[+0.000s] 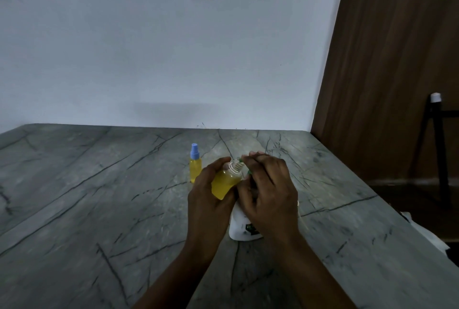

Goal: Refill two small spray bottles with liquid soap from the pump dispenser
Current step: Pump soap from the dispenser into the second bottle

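My left hand grips a small uncapped spray bottle full of yellow liquid, tilted to the right, its threaded white neck bare. My right hand rests over the top of the white pump dispenser, fingers curled at the bottle's neck with a bit of green showing under them. The dispenser's pump head is hidden by that hand. A second small spray bottle, yellow with a blue cap on, stands upright on the table just left of and behind my hands.
The grey marble table meets a white wall at the back. Its right edge runs diagonally, with a brown wooden door and a black stand beyond it. Something white lies past that right edge.
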{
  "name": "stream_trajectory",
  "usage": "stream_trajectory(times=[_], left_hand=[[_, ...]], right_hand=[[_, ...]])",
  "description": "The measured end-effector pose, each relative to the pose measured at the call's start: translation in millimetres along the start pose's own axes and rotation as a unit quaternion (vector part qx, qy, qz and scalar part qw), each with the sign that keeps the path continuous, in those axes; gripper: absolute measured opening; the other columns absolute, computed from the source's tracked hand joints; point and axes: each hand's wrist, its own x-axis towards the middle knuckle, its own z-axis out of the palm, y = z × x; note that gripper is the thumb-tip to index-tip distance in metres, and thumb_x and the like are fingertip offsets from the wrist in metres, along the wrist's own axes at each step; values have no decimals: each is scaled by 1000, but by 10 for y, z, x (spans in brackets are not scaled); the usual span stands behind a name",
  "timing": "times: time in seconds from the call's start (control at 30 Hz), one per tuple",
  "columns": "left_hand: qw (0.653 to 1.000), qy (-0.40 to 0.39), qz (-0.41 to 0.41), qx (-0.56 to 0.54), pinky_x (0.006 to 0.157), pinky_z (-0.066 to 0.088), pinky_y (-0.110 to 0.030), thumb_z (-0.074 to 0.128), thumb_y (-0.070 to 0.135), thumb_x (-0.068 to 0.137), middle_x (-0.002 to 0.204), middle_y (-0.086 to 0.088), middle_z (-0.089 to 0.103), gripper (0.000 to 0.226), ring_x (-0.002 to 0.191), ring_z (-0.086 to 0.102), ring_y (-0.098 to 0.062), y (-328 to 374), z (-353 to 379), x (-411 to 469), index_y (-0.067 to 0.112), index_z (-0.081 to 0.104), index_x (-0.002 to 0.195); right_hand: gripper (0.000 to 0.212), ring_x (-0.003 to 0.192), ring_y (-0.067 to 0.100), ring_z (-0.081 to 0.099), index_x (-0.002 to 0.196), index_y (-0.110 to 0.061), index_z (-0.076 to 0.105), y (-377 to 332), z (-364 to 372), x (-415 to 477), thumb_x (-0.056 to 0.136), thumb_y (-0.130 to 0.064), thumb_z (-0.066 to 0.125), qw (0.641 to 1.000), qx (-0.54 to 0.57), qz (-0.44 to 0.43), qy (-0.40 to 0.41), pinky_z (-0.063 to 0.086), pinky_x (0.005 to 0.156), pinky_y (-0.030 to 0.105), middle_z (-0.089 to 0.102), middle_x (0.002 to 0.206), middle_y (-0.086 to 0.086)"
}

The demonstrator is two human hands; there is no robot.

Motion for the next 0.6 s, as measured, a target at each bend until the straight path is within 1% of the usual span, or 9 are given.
stream_trajectory(times=[0.13,0.23,0.33,0.47,0.6], left_hand=[[1000,0,1,3,75,45,-7,71,17,80,109,8,65,44,93,61,3,10,-5,8,44,52,109],[1000,-3,1,-4,75,47,-10,65,30,75,108,10,65,38,92,61,2,8,-1,-1,42,53,110],[1000,-4,7,-12,77,47,-11,61,41,72,107,12,65,41,93,61,3,3,8,-13,37,54,112],[1000,-6,2,-9,71,45,-6,62,30,74,104,11,65,38,87,61,7,-19,4,-7,36,54,111],[1000,-13,-4,-4,72,46,-7,66,29,77,105,9,66,37,89,62,4,-68,-9,-11,32,56,113]], right_hand=[[29,101,22,57,100,1,70,9,0,24,84,-14,52,1000,-4,-9,6,48,85,28,67,100,13],[29,101,22,57,100,1,71,5,8,17,84,-14,52,1000,-5,-10,11,48,85,28,67,100,13],[28,99,23,58,98,1,71,5,28,-6,84,-15,52,1000,-6,-13,17,48,84,28,68,98,12],[27,96,22,58,94,1,71,8,74,-37,84,-16,54,1000,-6,-7,29,48,80,27,68,94,13],[26,96,22,55,92,2,71,-9,115,-78,81,-16,56,999,-4,1,37,45,83,26,68,93,13]])
